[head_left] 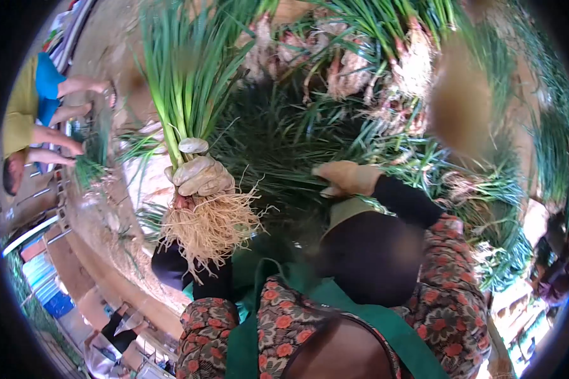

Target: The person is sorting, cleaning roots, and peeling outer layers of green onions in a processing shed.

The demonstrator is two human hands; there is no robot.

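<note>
My left hand [202,175], in a pale glove, is closed round a bunch of spring onions [183,101]. The bunch stands nearly upright, its green leaves pointing away from me and its tangled, pale roots hanging below the hand over my dark sleeve. My right hand [349,177], also gloved, is low over loose green leaves [278,139] in front of my knees. Its fingers stretch left with the thumb slightly apart, and I see nothing held in it.
More bundles of spring onions with roots [414,63] lie at the far side. Further onions [468,186] are spread to the right. At the left, another person [28,126] bends over a pile of greens [91,164]. A blurred brown spot covers part of the upper right.
</note>
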